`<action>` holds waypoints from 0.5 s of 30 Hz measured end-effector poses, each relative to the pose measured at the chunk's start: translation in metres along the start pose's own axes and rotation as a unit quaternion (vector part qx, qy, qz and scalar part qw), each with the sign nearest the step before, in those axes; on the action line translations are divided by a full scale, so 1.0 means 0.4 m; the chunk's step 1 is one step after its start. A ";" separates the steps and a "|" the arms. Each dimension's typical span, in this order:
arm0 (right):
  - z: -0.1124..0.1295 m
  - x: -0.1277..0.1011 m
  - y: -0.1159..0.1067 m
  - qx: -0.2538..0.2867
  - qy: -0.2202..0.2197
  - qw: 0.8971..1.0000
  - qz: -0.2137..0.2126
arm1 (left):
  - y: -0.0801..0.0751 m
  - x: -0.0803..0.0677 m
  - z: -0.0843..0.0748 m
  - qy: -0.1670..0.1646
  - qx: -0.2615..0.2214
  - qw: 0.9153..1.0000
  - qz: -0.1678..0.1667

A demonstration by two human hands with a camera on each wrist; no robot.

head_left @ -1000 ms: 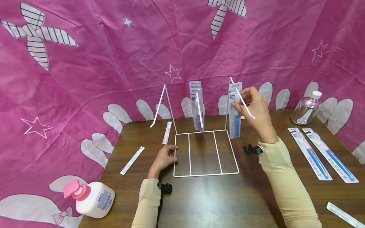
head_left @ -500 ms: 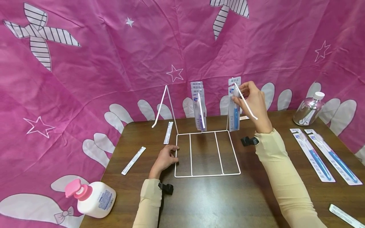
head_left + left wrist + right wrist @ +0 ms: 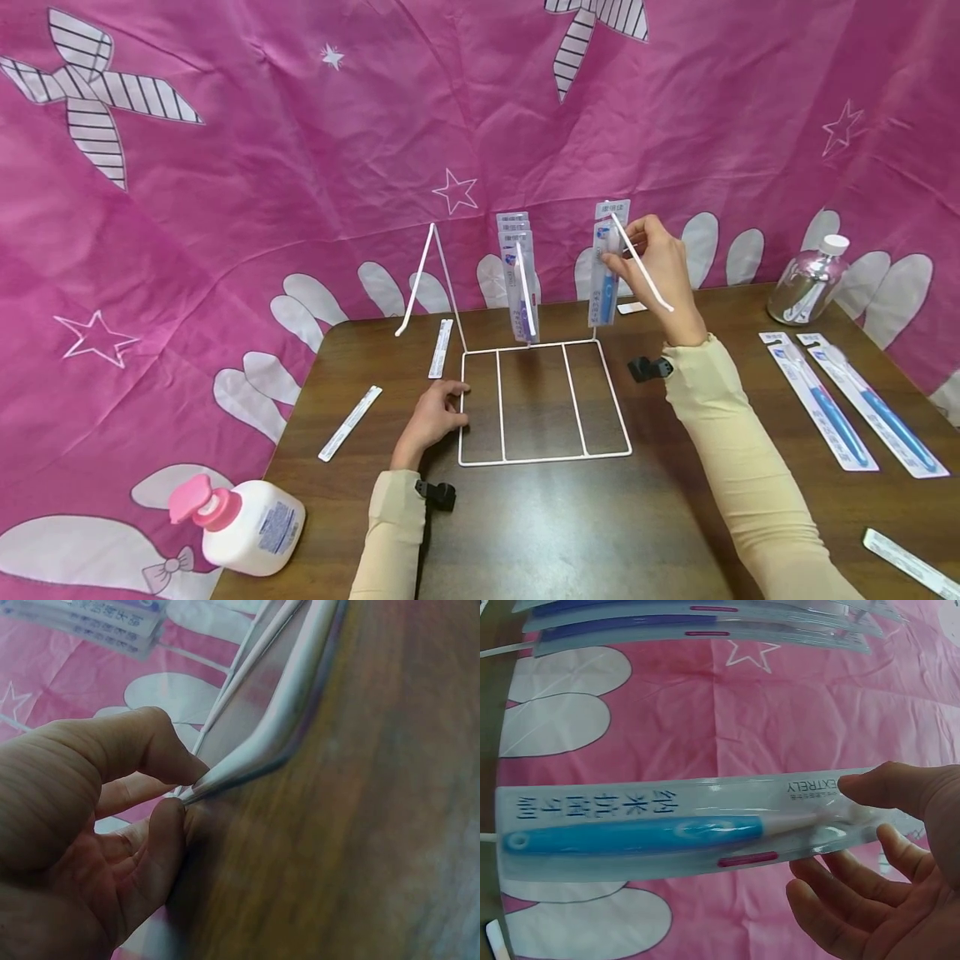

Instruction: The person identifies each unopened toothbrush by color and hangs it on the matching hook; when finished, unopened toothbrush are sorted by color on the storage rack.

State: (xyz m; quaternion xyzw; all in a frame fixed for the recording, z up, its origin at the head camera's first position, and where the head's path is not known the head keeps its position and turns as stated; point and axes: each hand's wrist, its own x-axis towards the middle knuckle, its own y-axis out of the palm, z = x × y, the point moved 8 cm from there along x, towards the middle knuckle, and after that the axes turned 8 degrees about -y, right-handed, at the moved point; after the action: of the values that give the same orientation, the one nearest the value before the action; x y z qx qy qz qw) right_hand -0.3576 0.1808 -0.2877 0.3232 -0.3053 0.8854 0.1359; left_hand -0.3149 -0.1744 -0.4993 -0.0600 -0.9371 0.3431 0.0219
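Toothbrush packs are what you are working with, but start from the biggest shapes. Behind everything hangs a pink cloth backdrop [image 3: 300, 150], creased and soft, printed with stars and striped bows. Your surface [image 3: 540, 533] is dark brown wood grain with rounded corners. On it stands a thin white wire rack [image 3: 543, 400]: a flat rectangular base split into three bays, with slanted pegs rising at the back.

At the near left lies a squat white pump bottle [image 3: 240, 521] with a pink cap, on its side. At the far right stands a shiny rounded bottle [image 3: 806, 287] with a white cap. Two long flat packs [image 3: 847, 400] with blue brushes lie side by side right of the rack.

Your right hand [image 3: 660, 267] pinches the blue toothbrush pack [image 3: 607, 267] by its upper part, thumb in front and fingers behind, holding it upright at the rack's right peg [image 3: 641, 262]. The pack is a stiff clear blister over printed card, the smooth blue handle showing through. Purple-handled packs [image 3: 519, 279] hang from the middle peg.

Your left hand [image 3: 435, 412] rests on the surface, curled fingertips [image 3: 169, 817] pinching the round wire at the base's left corner. Narrow white strips [image 3: 348, 422] lie flat to its left.
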 end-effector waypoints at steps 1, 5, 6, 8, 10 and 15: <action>-0.002 -0.002 0.002 0.000 0.001 1.000 0.002 | 0.000 0.000 0.000 -0.001 0.000 1.000 0.000; -0.028 -0.024 0.009 0.005 0.002 1.000 0.013 | 0.001 0.000 0.002 -0.003 -0.006 1.000 -0.001; -0.039 -0.032 0.009 0.006 0.001 1.000 0.015 | 0.001 0.001 0.002 -0.004 -0.007 1.000 -0.001; -0.066 -0.051 0.005 0.006 -0.003 1.000 0.019 | 0.002 0.002 0.003 -0.006 -0.011 1.000 0.000; -0.100 -0.072 -0.004 0.000 -0.005 1.000 0.024 | 0.005 0.003 0.003 -0.008 -0.018 1.000 0.005; -0.206 -0.132 -0.032 -0.040 0.027 0.997 0.059 | 0.007 0.007 0.004 -0.008 -0.024 1.000 0.010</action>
State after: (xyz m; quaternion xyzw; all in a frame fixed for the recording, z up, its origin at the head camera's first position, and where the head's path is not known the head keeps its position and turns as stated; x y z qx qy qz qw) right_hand -0.3526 0.2402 -0.3663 0.2753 -0.3556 0.8871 0.1044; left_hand -0.3175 -0.1727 -0.5023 -0.0677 -0.9447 0.3207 0.0097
